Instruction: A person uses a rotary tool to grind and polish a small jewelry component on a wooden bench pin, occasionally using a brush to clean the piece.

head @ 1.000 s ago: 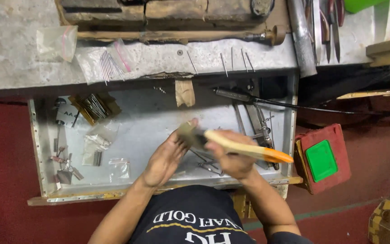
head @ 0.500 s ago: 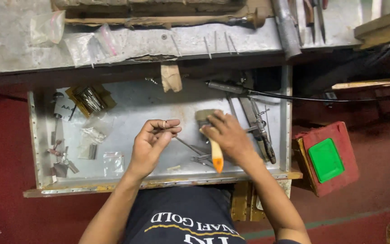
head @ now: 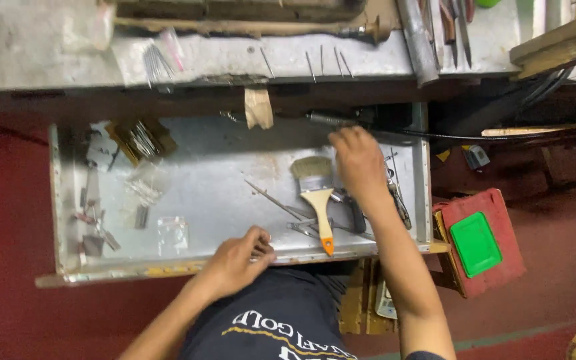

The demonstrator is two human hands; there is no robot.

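A paintbrush (head: 317, 195) with a pale wooden handle and an orange tip lies in the metal drawer tray (head: 235, 173), bristles toward the back. My right hand (head: 359, 164) hovers just right of the brush, fingers stretched toward the drawer's back right, near a dark flexible-shaft tool (head: 331, 120); nothing shows in it. My left hand (head: 237, 257) rests at the tray's front rim with its fingers curled; whether it holds anything is hidden. Thin metal picks and tweezers (head: 301, 217) lie under and beside the brush handle.
Small clear bags (head: 172, 231), a brown packet of thin metal pieces (head: 141, 139) and loose metal bits (head: 91, 223) sit in the tray's left half. Pliers (head: 398, 200) lie at its right wall. A red box with a green lid (head: 478, 241) stands to the right. The workbench (head: 48, 53) above holds needles and files.
My right hand has put the brush down in the tray and moved up toward the back right. My left hand has drawn back to the front rim.
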